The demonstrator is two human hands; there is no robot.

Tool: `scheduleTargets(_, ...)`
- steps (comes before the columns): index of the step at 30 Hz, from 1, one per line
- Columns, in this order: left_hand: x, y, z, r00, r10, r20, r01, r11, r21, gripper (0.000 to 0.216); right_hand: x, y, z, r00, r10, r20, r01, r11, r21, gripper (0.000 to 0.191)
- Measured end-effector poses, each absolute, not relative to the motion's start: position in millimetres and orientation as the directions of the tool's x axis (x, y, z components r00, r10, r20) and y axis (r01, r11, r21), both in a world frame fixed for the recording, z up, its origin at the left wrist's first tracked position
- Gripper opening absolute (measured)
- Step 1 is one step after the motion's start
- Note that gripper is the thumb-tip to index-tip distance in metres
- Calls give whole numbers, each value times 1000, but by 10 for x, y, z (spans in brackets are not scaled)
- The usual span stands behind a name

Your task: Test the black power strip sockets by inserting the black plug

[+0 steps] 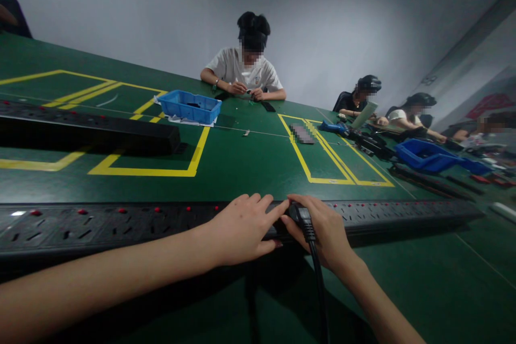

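Observation:
A long black power strip (pixel 137 223) with a row of sockets and red switches lies across the table in front of me. My left hand (pixel 242 228) grips it near the middle, fingers over the top and thumb along the near side. Just to the right, my right hand (pixel 322 228) holds a black plug (pixel 297 214) against the strip's socket face. The plug's pins are hidden, so I cannot tell how deep they sit. From the plug a black cable (pixel 318 279) hangs down toward me. The left index fingertip almost meets the right hand's fingers.
Another black power strip (pixel 121 131) lies at the left. A blue bin (pixel 189 107) stands beyond it. Yellow tape (pixel 149 172) marks rectangles on the green table. A person (pixel 250 70) works opposite. Several others sit at the right, near a darker blue bin (pixel 427 156).

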State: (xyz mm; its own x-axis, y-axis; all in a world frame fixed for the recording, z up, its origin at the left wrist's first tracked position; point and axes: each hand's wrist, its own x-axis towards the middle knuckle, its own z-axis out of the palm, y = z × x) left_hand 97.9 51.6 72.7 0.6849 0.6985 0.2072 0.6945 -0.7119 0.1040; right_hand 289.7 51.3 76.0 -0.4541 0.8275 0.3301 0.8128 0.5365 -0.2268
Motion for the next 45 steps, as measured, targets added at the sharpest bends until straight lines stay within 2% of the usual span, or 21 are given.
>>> scheduleTargets(12,981,512,735,681,704,201,698,-707,115,61,2886,500,786,-467,813,348,811,550,-196,31)
scheduleTargets(32,998,496,755,667,727,163,708,-687,164,62,2899,498,773,-445,830,336,817,530,-226,32)
scheduleTargets(45,994,491,756,659,734,161,710,-679,189,63,2883,514,755,-437,815,380,821,534,-201,30)
